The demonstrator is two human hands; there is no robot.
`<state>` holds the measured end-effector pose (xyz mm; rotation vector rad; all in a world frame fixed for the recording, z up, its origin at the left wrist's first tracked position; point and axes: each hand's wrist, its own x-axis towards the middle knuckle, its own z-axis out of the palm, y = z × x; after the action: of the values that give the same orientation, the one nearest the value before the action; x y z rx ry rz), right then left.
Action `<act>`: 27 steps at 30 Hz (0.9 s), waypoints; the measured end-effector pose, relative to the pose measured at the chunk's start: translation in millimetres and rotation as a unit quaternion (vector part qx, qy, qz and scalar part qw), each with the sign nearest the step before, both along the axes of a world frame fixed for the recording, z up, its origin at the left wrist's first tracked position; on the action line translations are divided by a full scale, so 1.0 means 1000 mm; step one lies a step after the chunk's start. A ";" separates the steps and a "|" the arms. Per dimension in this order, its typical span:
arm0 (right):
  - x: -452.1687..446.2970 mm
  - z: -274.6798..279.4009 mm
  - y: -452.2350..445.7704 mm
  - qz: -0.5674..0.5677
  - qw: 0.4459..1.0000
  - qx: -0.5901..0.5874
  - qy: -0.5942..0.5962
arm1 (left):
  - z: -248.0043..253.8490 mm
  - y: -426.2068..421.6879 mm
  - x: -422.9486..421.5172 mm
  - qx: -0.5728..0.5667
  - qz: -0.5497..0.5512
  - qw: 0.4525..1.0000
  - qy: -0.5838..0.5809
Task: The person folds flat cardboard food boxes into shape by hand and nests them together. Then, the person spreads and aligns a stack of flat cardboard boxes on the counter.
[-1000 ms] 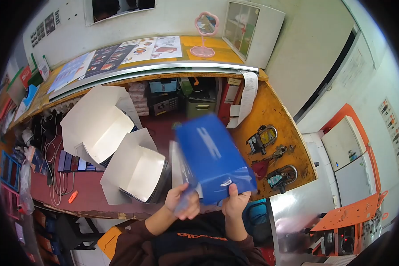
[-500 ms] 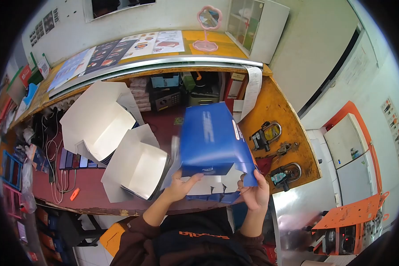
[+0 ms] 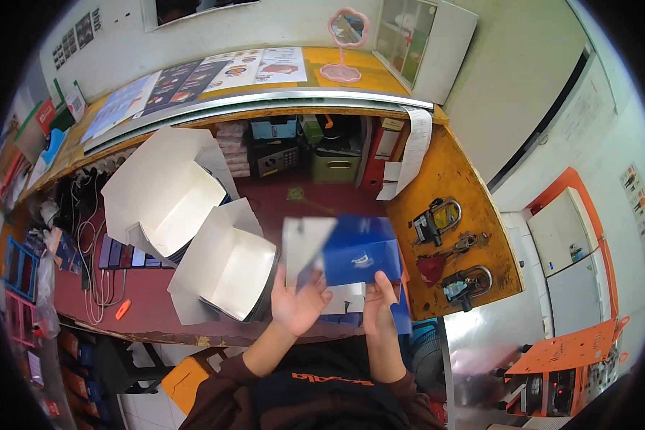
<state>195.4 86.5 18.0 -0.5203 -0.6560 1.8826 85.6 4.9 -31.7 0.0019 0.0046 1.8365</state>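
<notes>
A blue cardboard box (image 3: pixel 365 247), partly folded, with a white inner side, is held over the front edge of the desk. My right hand (image 3: pixel 381 308) grips its lower front panel, thumb on the blue face. My left hand (image 3: pixel 297 304) is at the box's left side with fingers spread, by a raised white flap (image 3: pixel 307 240) that is blurred. Whether those fingers touch the flap is unclear. Below the box, more flat blue and white cardboard shows, partly hidden by my hands. To the left stand two stacks of opened boxes, a rear stack (image 3: pixel 175 204) and a front stack (image 3: pixel 236 269), white inside.
The dark red desk (image 3: pixel 150 304) holds a row of phones (image 3: pixel 125 254), cables and an orange cutter (image 3: pixel 123 309). Padlocks (image 3: pixel 437 221) and keys lie on the wooden side at right. A green box (image 3: pixel 335 169) and a safe (image 3: pixel 278 159) sit under the shelf.
The blue box has tipped and dropped lower, and its top no longer faces me as one wide panel. My left hand has opened and my right hand has shifted left onto the front panel.
</notes>
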 end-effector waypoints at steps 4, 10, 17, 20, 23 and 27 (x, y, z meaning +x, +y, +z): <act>-0.001 -0.013 -0.012 -0.054 0.991 0.101 -0.064 | 0.011 0.003 0.018 -0.244 0.130 0.856 0.437; -0.022 -0.050 -0.026 -0.003 0.999 0.039 -0.023 | 0.007 0.002 0.013 -0.329 0.085 0.838 0.426; 0.000 -0.039 -0.006 0.059 0.810 0.452 -0.368 | 0.038 -0.032 -0.004 -0.341 0.228 0.417 0.811; -0.005 0.006 -0.026 0.115 0.741 0.575 -0.326 | 0.020 -0.044 -0.026 -0.325 0.090 0.550 0.764; -0.017 0.036 -0.040 0.112 0.499 0.707 -0.488 | 0.009 -0.061 -0.029 -0.306 0.068 0.876 0.367; -0.047 0.026 -0.048 0.168 0.377 0.816 -0.404 | -0.001 -0.105 -0.024 -0.287 0.211 0.863 0.359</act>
<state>148.1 38.6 43.8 0.1983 -2.8689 0.2081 61.4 -100.4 -33.0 0.2873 1.1563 2.0994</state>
